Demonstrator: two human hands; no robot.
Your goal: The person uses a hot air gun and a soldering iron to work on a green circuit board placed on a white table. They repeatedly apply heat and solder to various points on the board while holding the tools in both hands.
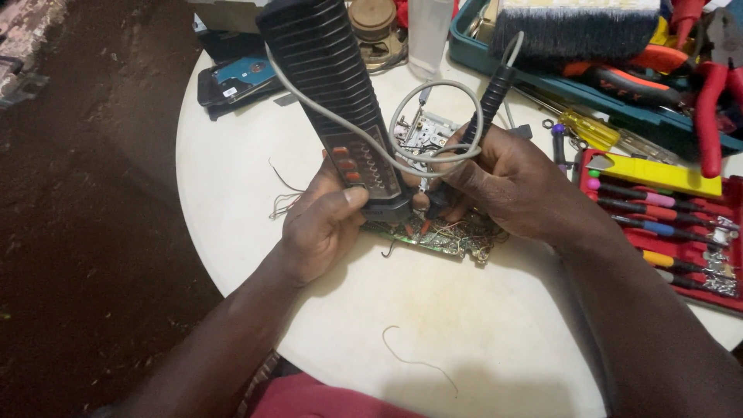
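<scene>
A loose wire scrap (418, 358) lies nearest; the left hand (321, 228) pinches the ribbed black casing (329, 85) upright over the circuit board (445, 234) — soldering seems underway; the right hand (511, 186) curls around the soldering iron (486, 104) — next needs a steady tip.

Light is warm and fairly bright, coming from above and slightly ahead. The round white table (255, 193) takes most of it and looks evenly lit, mild sheen near its far edge. Soft shadows fall under both forearms toward the near rim. Dirt floor (85, 232) on the left is dim, detail muddy there. Centre is sharp: wires and ribs of the black casing (329, 70) read clearly. Slight wide-angle stretch at the frame edges; the red tool tray (696, 232) on the right bends a little. No strong glare, no motion blur.
</scene>
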